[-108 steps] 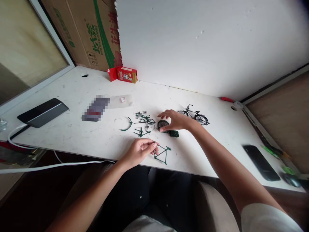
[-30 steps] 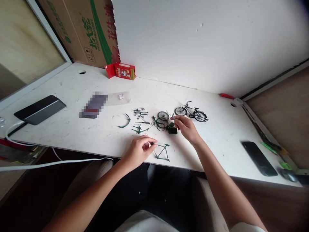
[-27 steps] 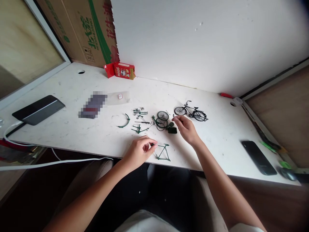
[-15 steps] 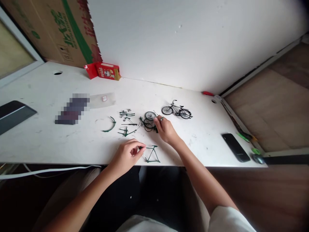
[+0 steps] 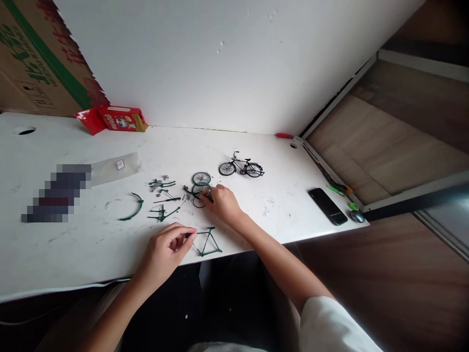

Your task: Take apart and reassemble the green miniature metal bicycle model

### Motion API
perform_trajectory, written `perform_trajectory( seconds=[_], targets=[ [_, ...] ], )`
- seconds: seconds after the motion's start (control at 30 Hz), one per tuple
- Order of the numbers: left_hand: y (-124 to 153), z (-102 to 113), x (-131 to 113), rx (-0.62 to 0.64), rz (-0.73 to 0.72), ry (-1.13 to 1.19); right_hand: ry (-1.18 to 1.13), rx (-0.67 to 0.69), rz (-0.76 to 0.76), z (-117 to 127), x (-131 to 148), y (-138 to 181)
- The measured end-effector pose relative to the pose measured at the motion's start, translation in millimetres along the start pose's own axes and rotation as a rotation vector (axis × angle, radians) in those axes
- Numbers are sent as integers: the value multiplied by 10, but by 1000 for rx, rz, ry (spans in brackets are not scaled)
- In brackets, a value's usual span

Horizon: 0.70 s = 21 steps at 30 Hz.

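At the front edge of the desk (image 5: 91,259), the left hand (image 5: 163,250) pinches a green model bicycle frame (image 5: 205,244); the right hand (image 5: 225,203) curls at spoked wheels (image 5: 201,178), grip unclear. Carton (image 5: 20,80): green “北大荒”. Red box (image 5: 123,120), bag (image 5: 104,171) label (image 5: 120,165): lettering illegible.

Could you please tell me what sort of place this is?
Probably an indoor workspace, perhaps at home, though I cannot be sure. The white desk has what looks like a cable hole, and on it are a black model bike and loose green parts.
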<state>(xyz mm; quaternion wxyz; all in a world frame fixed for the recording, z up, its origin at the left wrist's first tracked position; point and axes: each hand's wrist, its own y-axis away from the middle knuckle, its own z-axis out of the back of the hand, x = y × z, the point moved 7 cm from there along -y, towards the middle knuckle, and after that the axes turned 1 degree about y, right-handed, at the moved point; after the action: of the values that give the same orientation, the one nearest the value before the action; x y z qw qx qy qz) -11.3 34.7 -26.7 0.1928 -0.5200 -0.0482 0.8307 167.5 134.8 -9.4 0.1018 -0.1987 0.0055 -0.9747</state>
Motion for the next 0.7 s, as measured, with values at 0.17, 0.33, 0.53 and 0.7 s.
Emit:
perform_trajectory(
  seconds=[0.17,0.33,0.53,0.7],
  targets=[
    [5,0,8,-3,-6,-3,-91,-39,18,84,-36,28],
    [5,1,10,7,18,15,-148,-121,-54,280,-316,12],
    [-8,8,-2,26,50,39,-149,-186,-176,355,-644,-73],
    [-20,9,9,24,75,71,-149,-171,-225,321,-750,-132]
  ],
)
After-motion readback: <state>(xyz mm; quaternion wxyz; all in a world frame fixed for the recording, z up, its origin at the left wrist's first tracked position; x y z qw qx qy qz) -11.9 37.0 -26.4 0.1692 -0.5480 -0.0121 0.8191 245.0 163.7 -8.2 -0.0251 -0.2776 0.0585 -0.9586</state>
